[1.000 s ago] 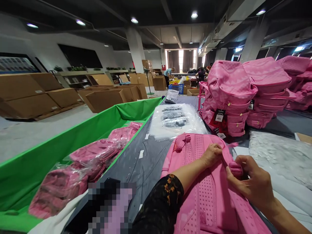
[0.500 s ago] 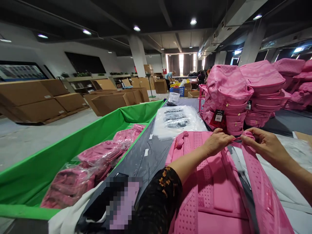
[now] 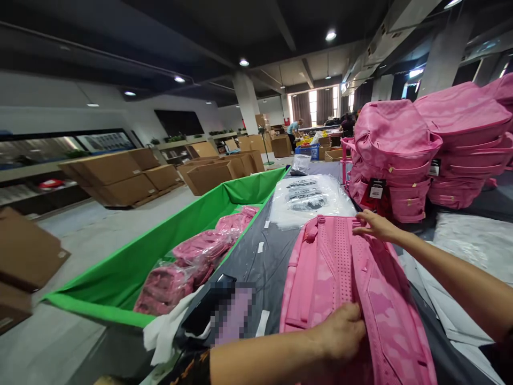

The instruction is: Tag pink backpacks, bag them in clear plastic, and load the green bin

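A pink backpack (image 3: pixel 296 289) lies on the dark-covered table, its padded, perforated strap side facing up. My left hand (image 3: pixel 342 329) is closed on the inner edge of the right shoulder strap (image 3: pixel 372 299), low on the bag. Its fingertips are partly hidden. At the top of that same strap, my right hand (image 3: pixel 377 224) has thumb and fingers curled about the strap end. Behind the bag is a stack of printed clear plastic bags (image 3: pixel 308 198).
Beside the table on the left, a green-walled bin (image 3: pixel 120 286) holds pink backpacks in plastic (image 3: pixel 168 289). Stacked pink backpacks (image 3: pixel 393 144) stand at back right. White plastic sheets (image 3: pixel 473 251) lie to the right. A phone (image 3: pixel 212 299) and white cloth rest at front left.
The right strap has been laid over onto the backpack. My left hand has left the strap's end and come down toward me; my right hand has moved left to the bag's top. The view has turned left.
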`<state>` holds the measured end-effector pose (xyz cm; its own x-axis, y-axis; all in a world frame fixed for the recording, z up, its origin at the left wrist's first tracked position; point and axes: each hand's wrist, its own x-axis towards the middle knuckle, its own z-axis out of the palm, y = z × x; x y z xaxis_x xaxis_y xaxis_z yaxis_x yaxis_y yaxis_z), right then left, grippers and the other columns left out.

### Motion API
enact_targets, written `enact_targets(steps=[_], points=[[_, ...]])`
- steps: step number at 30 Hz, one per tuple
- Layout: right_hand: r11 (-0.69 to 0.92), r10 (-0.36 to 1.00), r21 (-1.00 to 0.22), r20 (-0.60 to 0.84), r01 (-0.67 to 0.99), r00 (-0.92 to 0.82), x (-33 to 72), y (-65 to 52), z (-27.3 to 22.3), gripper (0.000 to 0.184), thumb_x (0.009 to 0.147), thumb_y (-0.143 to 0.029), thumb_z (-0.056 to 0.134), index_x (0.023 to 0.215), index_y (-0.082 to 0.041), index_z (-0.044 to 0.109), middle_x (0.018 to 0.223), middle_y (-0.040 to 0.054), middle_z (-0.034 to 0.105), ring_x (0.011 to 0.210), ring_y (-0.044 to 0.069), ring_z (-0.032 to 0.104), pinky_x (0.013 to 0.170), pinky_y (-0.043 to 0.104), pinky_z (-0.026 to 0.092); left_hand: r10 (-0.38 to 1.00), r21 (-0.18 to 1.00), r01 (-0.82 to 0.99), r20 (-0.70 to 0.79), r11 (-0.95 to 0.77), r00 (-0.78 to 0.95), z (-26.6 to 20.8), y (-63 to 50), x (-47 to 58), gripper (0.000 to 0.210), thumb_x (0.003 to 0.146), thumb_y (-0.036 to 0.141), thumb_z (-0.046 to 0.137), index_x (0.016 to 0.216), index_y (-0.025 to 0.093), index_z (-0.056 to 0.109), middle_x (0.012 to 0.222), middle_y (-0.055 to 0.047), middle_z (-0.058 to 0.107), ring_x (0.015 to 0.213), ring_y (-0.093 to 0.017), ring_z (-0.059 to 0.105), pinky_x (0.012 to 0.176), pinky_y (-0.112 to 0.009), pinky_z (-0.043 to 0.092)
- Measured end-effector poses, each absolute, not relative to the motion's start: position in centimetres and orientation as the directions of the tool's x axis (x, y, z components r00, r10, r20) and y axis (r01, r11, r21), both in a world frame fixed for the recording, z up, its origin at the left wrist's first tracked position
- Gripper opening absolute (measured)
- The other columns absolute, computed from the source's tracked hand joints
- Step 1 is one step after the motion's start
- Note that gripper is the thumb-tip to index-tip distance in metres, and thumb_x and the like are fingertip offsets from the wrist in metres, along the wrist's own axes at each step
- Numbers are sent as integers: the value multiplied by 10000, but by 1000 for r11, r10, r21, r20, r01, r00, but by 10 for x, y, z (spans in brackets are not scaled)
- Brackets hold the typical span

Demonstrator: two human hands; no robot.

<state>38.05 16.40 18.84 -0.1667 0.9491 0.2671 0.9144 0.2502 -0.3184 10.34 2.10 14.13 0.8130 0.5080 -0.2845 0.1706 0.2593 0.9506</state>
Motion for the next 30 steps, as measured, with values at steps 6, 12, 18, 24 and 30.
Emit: enact_targets(steps=[6, 12, 18, 24, 30], points=[[273, 940, -223, 270, 936, -210, 387, 195, 156, 585, 781, -765, 605, 1030, -240, 667, 1155, 149, 656, 1096, 352, 609, 911, 471, 472, 345, 911, 375, -301, -170, 889, 169, 38, 68, 467, 888, 480, 627, 564, 189, 461, 509, 51, 406, 511, -93, 368, 530, -230, 314], [172, 949, -227, 300, 959, -99, 403, 203, 118, 785, 762, -727, 637, 1326, -182, 595, 1372, 200, 613, 1255, 387, 593, 1039, 525, 483, 874, 621, 667, 60, -411, 483, 190, 194, 82, 317, 976, 445, 525, 994, 167, 676, 871, -59, 732, 859, -205, 669, 784, -291, 482], [318, 875, -386, 470, 866, -113, 398, 198, 100, 690, 772, -664, 681, 1284, -208, 603, 1262, 160, 670, 1169, 344, 639, 1029, 524, 496, 866, 636, 624, 152, -455, 476, 148, 283, 128, 399, 780, 452, 781, 1043, 168, 685, 984, -48, 737, 944, -227, 683, 830, -320, 542], [400, 775, -303, 616, 865, -143, 370, 184, 85, 540, 806, -562, 706, 1211, -221, 603, 1165, 133, 676, 1112, 328, 632, 983, 499, 497, 822, 617, 548, 365, -565, 436, 108, 259, 109, 548, 747, 168, 764, 1277, 169, 625, 1320, -109, 596, 1270, -246, 557, 1110, -407, 452], [333, 775, -106, 596, 937, -208, 334, 151, 70, 373, 879, -438, 652, 1170, -209, 605, 1141, 150, 686, 1107, 347, 614, 992, 495, 467, 752, 489, 571, 428, -660, 502, 82, 226, 65, 566, 830, 127, 658, 1381, 212, 563, 1376, -109, 564, 1328, -257, 511, 1171, -476, 410]])
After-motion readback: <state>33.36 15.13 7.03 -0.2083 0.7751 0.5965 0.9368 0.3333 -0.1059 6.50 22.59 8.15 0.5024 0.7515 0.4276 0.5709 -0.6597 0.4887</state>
